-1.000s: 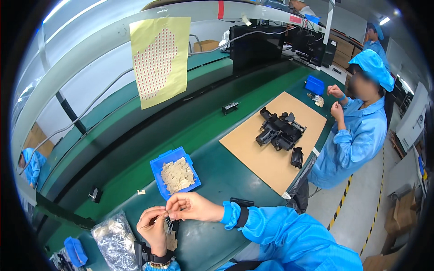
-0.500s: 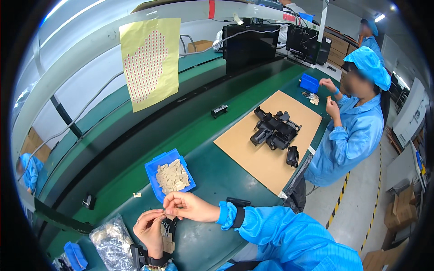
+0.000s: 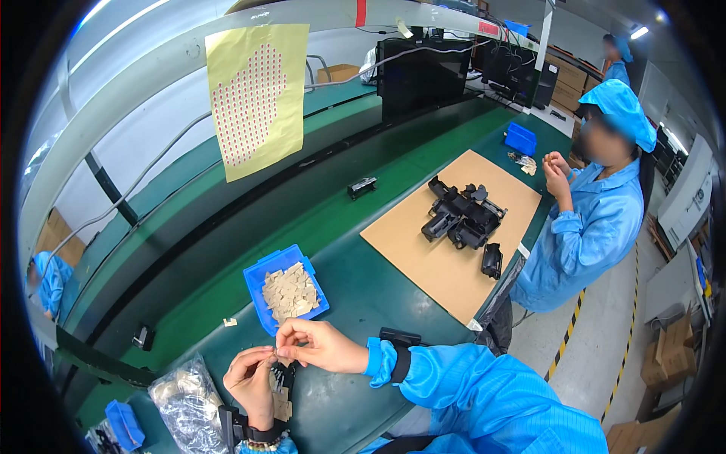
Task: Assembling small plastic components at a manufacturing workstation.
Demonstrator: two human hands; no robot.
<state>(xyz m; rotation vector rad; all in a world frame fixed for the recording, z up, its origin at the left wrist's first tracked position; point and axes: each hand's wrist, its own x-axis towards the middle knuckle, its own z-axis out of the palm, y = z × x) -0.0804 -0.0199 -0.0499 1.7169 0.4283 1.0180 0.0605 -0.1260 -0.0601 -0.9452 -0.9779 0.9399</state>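
Note:
My left hand and my right hand meet fingertip to fingertip above the bench, both closed in a pinch. At their fingertips shows a small beige flat piece, partly covered by the fingers. Beneath them on the bench lie more beige pieces, next to black parts mostly hidden by my left hand. Just beyond my right hand stands a blue bin, heaped with beige flat pieces. One loose beige piece rests left of that bin.
Left of my hands lies a clear plastic bag, near another blue bin. Black moulded parts cover part of a tan board. A co-worker sits at right. Black parts sit on the green conveyor.
My hands keep nearly the same pinch, with only slight finger movement. Black parts on the conveyor have shifted a little to the left. The co-worker's hands have come together.

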